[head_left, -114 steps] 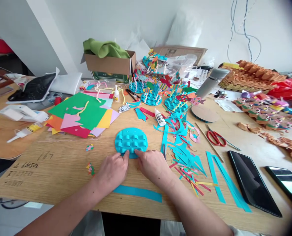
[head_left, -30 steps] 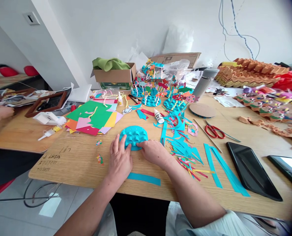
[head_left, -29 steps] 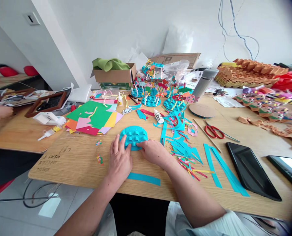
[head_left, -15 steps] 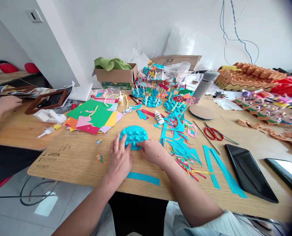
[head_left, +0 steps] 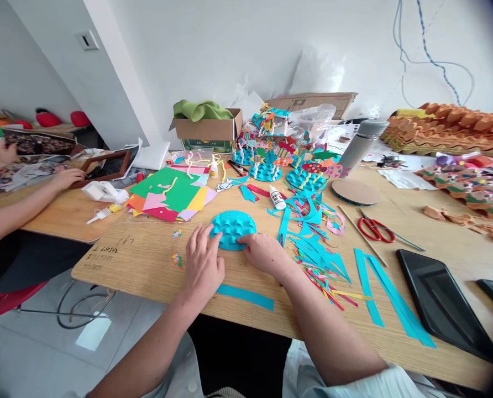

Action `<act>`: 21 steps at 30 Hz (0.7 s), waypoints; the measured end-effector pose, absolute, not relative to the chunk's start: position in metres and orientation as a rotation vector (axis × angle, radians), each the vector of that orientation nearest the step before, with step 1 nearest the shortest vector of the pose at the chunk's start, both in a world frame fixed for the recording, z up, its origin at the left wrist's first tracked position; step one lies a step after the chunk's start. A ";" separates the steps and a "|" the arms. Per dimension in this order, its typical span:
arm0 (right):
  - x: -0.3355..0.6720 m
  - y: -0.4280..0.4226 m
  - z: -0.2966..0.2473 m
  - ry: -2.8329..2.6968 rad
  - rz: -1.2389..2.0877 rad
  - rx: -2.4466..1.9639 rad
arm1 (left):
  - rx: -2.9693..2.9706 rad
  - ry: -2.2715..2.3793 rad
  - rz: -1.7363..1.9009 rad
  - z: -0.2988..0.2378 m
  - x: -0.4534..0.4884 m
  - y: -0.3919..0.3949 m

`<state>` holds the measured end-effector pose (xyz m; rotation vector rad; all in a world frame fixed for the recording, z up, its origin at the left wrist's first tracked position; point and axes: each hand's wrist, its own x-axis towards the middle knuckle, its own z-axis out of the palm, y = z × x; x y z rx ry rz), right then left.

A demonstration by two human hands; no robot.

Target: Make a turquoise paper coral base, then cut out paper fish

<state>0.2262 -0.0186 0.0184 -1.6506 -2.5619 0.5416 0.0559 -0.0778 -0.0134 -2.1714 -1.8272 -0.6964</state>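
Note:
A round turquoise bumpy disc point(head_left: 233, 226) lies flat on the wooden table point(head_left: 139, 265). My left hand point(head_left: 202, 264) rests palm down with fingers stretched out, its fingertips on the disc's near left edge. My right hand point(head_left: 264, 252) has its fingers curled and pressed on the disc's near right edge. A turquoise paper strip point(head_left: 245, 296) lies on the table just below my hands.
A pile of turquoise and coloured paper scraps point(head_left: 313, 249), a glue bottle point(head_left: 277, 197), red scissors point(head_left: 376, 229) and a black tablet point(head_left: 441, 298) lie to the right. Coloured paper sheets point(head_left: 169, 193) lie at the left. Another person's hands point(head_left: 66, 178) work at the far left table.
The view has swung left, so more of the other person's arms shows. My hands stay on the disc's near edge.

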 end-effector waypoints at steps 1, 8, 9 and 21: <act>0.226 -0.018 0.017 -2.565 0.534 -1.645 | -2.128 -1.859 -0.714 -0.012 0.053 -0.080; 0.227 -0.018 0.015 -2.598 0.499 -1.635 | -2.095 -1.949 -0.591 -0.020 0.040 -0.085; 0.227 -0.018 0.016 -2.595 0.506 -1.639 | -2.095 -1.952 -0.577 -0.022 0.040 -0.084; 0.226 -0.019 0.022 -2.606 0.541 -1.643 | -2.101 -1.911 -0.463 -0.023 0.044 -0.081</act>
